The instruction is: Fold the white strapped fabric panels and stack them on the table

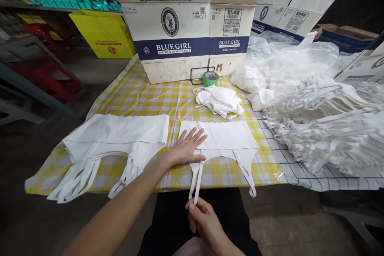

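A white strappy top [223, 136] lies flat on the yellow checked tablecloth, its two straps toward me. My left hand [189, 147] rests on its left part, fingers spread, pressing the fabric down. Just past the table's front edge, my right hand [204, 216] pinches the end of the left strap [198, 182], which is drawn straight. The right strap [249, 180] hangs loose over the edge. To the left sits a stack of similar white tops [117, 132], with their straps spilling over the front edge.
Behind stands a beer carton [177, 28] with a roll of green tape [210, 78] before it. A crumpled white garment [219, 100] lies nearer. A big pile of white garments [324, 124] and clear plastic bags [285, 56] fill the right side. Red stools [45, 76] stand left.
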Demonstrator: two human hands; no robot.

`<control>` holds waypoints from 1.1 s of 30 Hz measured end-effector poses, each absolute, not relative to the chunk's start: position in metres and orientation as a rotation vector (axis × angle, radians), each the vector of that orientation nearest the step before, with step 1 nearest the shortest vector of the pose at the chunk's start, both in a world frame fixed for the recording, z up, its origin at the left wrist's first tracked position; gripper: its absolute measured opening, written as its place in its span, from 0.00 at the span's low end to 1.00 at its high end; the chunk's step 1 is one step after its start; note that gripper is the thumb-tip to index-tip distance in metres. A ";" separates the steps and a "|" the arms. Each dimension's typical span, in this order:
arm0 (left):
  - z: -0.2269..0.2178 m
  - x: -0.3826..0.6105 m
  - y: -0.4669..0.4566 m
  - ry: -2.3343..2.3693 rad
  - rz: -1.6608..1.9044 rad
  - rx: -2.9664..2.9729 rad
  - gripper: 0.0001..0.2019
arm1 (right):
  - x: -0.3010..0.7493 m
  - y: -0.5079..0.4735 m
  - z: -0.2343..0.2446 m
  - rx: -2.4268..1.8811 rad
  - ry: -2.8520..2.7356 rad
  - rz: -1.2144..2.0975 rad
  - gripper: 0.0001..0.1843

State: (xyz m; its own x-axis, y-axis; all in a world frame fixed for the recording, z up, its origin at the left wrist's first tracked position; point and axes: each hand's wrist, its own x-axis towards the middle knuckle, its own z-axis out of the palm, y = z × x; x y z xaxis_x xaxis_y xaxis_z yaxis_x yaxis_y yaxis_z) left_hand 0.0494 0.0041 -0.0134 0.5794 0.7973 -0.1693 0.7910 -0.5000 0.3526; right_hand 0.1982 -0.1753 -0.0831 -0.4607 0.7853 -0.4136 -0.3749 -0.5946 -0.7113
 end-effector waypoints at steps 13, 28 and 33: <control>-0.006 0.041 0.010 1.371 0.349 2.263 0.34 | 0.274 -0.159 -0.064 -1.053 -0.750 2.263 0.24; -0.005 0.025 0.066 2.271 0.332 1.694 0.12 | 0.363 0.108 -0.019 -1.942 -1.704 0.593 0.12; -0.003 0.011 0.068 2.158 0.488 1.707 0.08 | 0.367 0.102 -0.014 -1.758 -1.674 0.831 0.15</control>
State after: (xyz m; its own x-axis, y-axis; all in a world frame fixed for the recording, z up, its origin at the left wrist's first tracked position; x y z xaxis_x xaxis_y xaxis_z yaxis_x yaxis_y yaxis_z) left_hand 0.0112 0.0676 -0.0029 -0.2160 0.9748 -0.0556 0.8560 0.2164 0.4695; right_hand 0.3667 0.1021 -0.0144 0.0244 0.9983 -0.0529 0.6456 -0.0561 -0.7616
